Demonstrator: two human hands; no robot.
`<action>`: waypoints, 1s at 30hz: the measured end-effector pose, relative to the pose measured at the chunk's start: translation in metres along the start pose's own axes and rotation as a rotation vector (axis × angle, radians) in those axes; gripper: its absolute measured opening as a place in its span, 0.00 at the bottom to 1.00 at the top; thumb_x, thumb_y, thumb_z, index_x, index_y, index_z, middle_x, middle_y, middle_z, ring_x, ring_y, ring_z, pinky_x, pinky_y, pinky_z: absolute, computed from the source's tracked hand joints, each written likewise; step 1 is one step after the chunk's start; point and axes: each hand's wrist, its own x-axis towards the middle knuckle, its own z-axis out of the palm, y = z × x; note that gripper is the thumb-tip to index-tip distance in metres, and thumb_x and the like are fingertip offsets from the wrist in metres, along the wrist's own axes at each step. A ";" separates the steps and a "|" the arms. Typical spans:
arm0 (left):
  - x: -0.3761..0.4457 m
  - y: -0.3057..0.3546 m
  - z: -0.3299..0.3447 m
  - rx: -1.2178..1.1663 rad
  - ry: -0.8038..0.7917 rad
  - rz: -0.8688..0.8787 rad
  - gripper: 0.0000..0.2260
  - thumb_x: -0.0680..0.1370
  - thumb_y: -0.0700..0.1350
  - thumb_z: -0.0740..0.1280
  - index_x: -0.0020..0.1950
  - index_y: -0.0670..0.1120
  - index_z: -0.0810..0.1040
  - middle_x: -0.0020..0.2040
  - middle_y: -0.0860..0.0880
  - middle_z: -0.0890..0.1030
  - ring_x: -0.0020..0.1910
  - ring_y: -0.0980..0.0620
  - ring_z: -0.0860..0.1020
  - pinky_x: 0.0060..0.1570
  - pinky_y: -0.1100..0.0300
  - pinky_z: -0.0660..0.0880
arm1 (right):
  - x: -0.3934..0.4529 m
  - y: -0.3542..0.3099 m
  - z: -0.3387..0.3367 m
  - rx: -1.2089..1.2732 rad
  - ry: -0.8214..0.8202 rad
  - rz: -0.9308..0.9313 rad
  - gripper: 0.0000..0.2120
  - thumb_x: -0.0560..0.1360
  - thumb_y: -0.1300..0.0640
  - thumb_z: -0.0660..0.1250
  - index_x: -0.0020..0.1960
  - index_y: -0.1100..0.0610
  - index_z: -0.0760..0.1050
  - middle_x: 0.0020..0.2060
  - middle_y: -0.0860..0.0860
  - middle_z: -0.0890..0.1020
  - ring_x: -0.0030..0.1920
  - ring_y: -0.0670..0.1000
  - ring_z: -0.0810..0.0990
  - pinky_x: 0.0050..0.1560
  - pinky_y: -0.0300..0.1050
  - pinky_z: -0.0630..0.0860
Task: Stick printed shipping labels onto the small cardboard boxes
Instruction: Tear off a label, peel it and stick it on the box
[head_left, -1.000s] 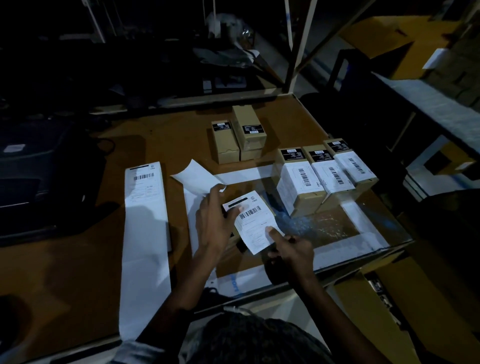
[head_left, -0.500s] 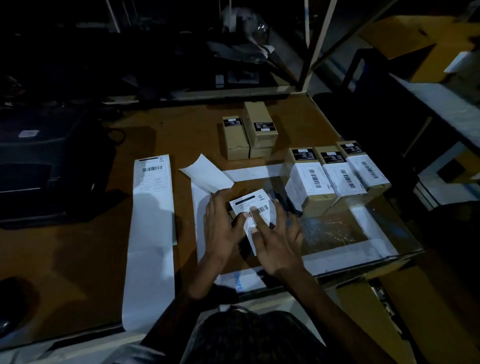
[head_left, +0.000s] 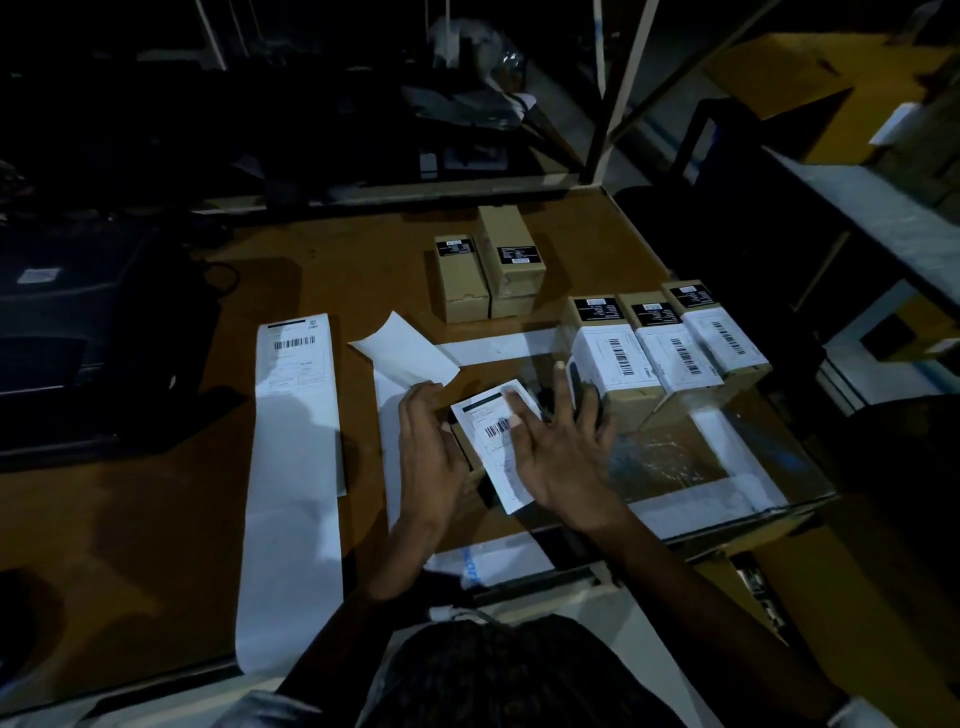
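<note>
At frame centre, a small box (head_left: 464, 453) wears a shipping label (head_left: 496, 441). The right hand (head_left: 558, 452) presses it with straight, spread fingers; the left hand (head_left: 428, 447) grips the box's left side. At right, 3 labelled boxes (head_left: 670, 358) stand touching; 2 unlabelled boxes (head_left: 488, 270) sit above centre. A label strip (head_left: 296, 441) lies left.
</note>
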 end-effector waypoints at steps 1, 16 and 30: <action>0.000 0.000 0.000 -0.002 -0.006 -0.003 0.26 0.76 0.53 0.59 0.67 0.36 0.70 0.62 0.45 0.72 0.61 0.62 0.69 0.63 0.75 0.65 | -0.002 -0.005 -0.001 -0.013 0.000 -0.023 0.25 0.82 0.35 0.40 0.79 0.32 0.42 0.80 0.48 0.33 0.79 0.63 0.35 0.73 0.70 0.34; 0.011 -0.022 0.000 0.077 -0.115 0.034 0.29 0.74 0.41 0.75 0.71 0.37 0.68 0.70 0.42 0.70 0.68 0.61 0.64 0.69 0.73 0.61 | -0.047 -0.027 0.013 0.007 -0.041 -0.106 0.26 0.81 0.37 0.39 0.78 0.31 0.38 0.79 0.47 0.30 0.79 0.61 0.35 0.74 0.69 0.41; 0.039 -0.031 0.007 0.400 -0.369 0.131 0.12 0.79 0.43 0.70 0.62 0.48 0.82 0.76 0.47 0.67 0.73 0.43 0.67 0.70 0.46 0.69 | 0.009 0.014 -0.008 0.296 0.303 -0.191 0.16 0.75 0.63 0.69 0.62 0.55 0.82 0.63 0.54 0.81 0.62 0.59 0.74 0.62 0.56 0.75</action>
